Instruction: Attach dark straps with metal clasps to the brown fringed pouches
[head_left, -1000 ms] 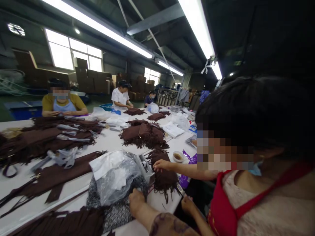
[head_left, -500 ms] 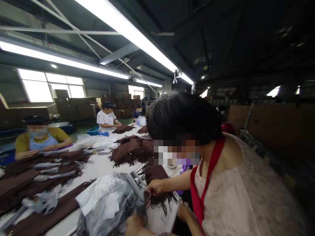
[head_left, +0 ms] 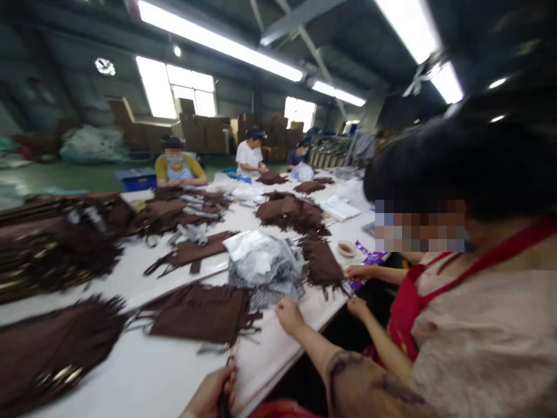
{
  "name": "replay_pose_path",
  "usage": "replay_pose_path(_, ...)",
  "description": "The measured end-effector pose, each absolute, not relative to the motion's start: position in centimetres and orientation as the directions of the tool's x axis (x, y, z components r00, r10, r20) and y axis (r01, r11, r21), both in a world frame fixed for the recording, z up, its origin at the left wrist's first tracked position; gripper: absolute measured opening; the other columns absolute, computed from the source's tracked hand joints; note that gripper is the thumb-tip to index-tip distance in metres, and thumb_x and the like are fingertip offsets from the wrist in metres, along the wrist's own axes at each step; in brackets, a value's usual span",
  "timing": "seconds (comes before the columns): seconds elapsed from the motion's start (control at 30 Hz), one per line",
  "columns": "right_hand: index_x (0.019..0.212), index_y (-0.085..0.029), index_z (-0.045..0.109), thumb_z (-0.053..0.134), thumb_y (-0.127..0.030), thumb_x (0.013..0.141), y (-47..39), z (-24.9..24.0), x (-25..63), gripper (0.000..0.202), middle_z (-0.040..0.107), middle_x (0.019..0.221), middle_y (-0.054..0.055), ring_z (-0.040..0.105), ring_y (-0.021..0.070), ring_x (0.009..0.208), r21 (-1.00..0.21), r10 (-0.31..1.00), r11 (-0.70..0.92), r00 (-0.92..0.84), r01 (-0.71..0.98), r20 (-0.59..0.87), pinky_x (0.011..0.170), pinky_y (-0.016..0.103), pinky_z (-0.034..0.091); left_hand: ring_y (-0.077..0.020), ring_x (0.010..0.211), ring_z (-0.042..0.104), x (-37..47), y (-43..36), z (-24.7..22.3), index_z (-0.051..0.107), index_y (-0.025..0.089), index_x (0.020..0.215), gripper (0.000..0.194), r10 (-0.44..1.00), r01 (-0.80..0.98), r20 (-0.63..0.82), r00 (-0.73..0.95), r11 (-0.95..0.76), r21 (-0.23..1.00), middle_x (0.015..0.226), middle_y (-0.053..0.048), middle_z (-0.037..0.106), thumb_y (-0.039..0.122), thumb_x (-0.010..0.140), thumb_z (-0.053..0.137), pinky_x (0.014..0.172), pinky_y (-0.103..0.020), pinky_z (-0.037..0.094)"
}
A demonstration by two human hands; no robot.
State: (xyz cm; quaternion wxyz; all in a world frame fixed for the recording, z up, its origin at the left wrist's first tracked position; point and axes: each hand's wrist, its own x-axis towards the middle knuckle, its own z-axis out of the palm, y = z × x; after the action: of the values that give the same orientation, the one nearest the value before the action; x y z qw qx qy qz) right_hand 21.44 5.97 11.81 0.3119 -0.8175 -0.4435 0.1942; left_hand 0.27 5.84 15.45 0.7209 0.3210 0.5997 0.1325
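While a dim hall is stretching back under strip lights [head_left: 226,43], with cardboard boxes [head_left: 206,133] standing stacked below bright windows [head_left: 194,93], you are working at a long white worktop [head_left: 130,377]. A co-worker in a red apron [head_left: 402,316] is leaning in on your right, and three more people [head_left: 250,158] are occupying the far part of the worktop. To your left, a blurred heap of dark brown pieces [head_left: 56,249] is spreading out, with metallic glints showing in it. In front of you, the brown bag [head_left: 198,313] is lying flat just beyond your left fingers and to the left of your right hand [head_left: 289,316]; its cloth is looking soft and matte, its body roughly rectangular, and fringe is trailing from its right edge. A shiny, crinkled clear plastic bag [head_left: 261,258] is resting on speckled grey fabric [head_left: 261,298]. Your right hand is hovering or resting at that fabric's near edge, fingers curling inward; I cannot tell whether they are pinching anything. Your left hand [head_left: 213,388] is gripping a dark strap [head_left: 224,402], its fingers wrapping around it, and a small metal clasp [head_left: 230,359] is showing between them and the brown bag.
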Motion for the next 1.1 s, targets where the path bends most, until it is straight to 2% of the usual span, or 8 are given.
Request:
replay_pose_path(0.07, 0.075, -0.015, 0.061, 0.046, -0.022, 0.081, 5.7, 10.2, 21.0, 0.018, 0.062, 0.065, 0.002, 0.058, 0.013, 0.061, -0.729, 0.86, -0.411, 0.499, 0.548, -0.11, 0.06, 0.022, 0.042, -0.0131, 0.075, 0.06, -1.8, 7.2, 12.6, 0.058, 0.014, 0.105, 0.026, 0.465, 0.133, -0.842, 0.272, 0.849, 0.512, 0.096, -0.004, 0.062, 0.034, 0.089, 0.055, 0.065, -0.03, 0.053)
replay_pose_path(0.2, 0.081, -0.017, 0.059, 0.042, -0.031, 0.085, 4.1, 7.8, 19.1, 0.023, 0.053, 0.05, -0.004, 0.056, 0.013, 0.049, -0.781, 0.861, -0.429, 0.466, 0.453, -0.202, 0.054, 0.022, 0.041, -0.0015, 0.04, 0.036, -3.5, 8.6, 9.1, 0.055, 0.012, 0.079, 0.018, 0.375, 0.017, -0.837, 0.399, 0.909, 0.416, 0.068, 0.003, 0.055, 0.027, 0.089, 0.053, 0.042, -0.017, 0.041)
replay_pose_path(0.43, 0.078, -0.019, 0.061, 0.049, -0.028, 0.082, 0.6, 8.7, 12.7, 0.016, 0.066, 0.08, 0.005, 0.06, 0.0172, 0.078, -0.775, 0.95, -0.226, 0.308, 0.591, -0.043, 0.074, 0.027, 0.043, -0.0033, 0.038, 0.038, -2.3, 8.3, 7.8, 0.054, 0.014, 0.085, 0.041, 0.31, -0.004, -0.765, 0.564, 0.928, 0.372, 0.071, -0.002, 0.06, 0.053, 0.077, 0.063, 0.039, -0.02, 0.04)
replay_pose_path(0.5, 0.074, -0.019, 0.059, 0.05, -0.031, 0.081, 0.1, 8.8, 11.4, 0.016, 0.065, 0.074, 0.004, 0.059, 0.0163, 0.072, -0.82, 0.935, -0.287, 0.33, 0.495, -0.128, 0.069, 0.026, 0.043, -0.0038, 0.039, 0.038, -2.4, 8.1, 7.5, 0.054, 0.015, 0.083, 0.042, 0.321, -0.025, -0.738, 0.594, 0.924, 0.381, 0.064, 0.003, 0.055, 0.055, 0.075, 0.066, 0.04, -0.019, 0.039)
replay_pose_path(0.57, 0.074, -0.02, 0.055, 0.049, -0.037, 0.08, -0.1, 8.6, 10.8, 0.019, 0.057, 0.056, -0.001, 0.053, 0.0134, 0.053, -0.871, 0.877, -0.425, 0.348, 0.246, -0.33, 0.054, 0.025, 0.039, -0.0039, 0.04, 0.037, -2.8, 8.0, 7.4, 0.055, 0.016, 0.084, 0.04, 0.342, -0.054, -0.706, 0.62, 0.917, 0.396, 0.059, 0.006, 0.048, 0.052, 0.073, 0.068, 0.04, -0.018, 0.037)
replay_pose_path(0.7, 0.079, -0.02, 0.05, 0.052, -0.047, 0.076, 0.1, 8.5, 11.0, 0.027, 0.046, 0.041, -0.008, 0.037, 0.0085, 0.033, -0.818, 0.793, -0.542, 0.205, -0.193, -0.574, 0.038, 0.02, 0.023, -0.0032, 0.042, 0.036, -3.8, 8.3, 7.9, 0.057, 0.016, 0.091, 0.039, 0.364, -0.075, -0.657, 0.66, 0.902, 0.424, 0.06, 0.008, 0.045, 0.047, 0.071, 0.072, 0.042, -0.018, 0.035)
replay_pose_path(0.9, 0.079, -0.018, 0.052, 0.057, -0.052, 0.074, 1.4, 8.1, 11.4, 0.034, 0.042, 0.041, -0.009, 0.034, 0.0067, 0.035, -0.803, 0.764, -0.544, 0.252, -0.242, -0.594, 0.038, 0.019, 0.021, -0.0038, 0.041, 0.036, -4.4, 7.9, 7.7, 0.05, 0.018, 0.08, 0.042, 0.396, 0.001, -0.666, 0.632, 0.86, 0.511, 0.051, 0.01, 0.041, 0.031, 0.059, 0.083, 0.043, -0.017, 0.034)
replay_pose_path(1.1, 0.074, -0.016, 0.057, 0.06, -0.057, 0.073, 1.1, 7.3, 11.4, 0.042, 0.048, 0.053, -0.004, 0.041, 0.0077, 0.044, -0.762, 0.746, -0.597, 0.175, -0.252, -0.642, 0.042, 0.02, 0.027, -0.0055, 0.039, 0.037, -3.9, 7.2, 7.1, 0.046, 0.02, 0.08, 0.041, 0.448, 0.077, -0.717, 0.534, 0.819, 0.569, 0.044, 0.012, 0.041, 0.035, 0.061, 0.08, 0.049, -0.023, 0.043)
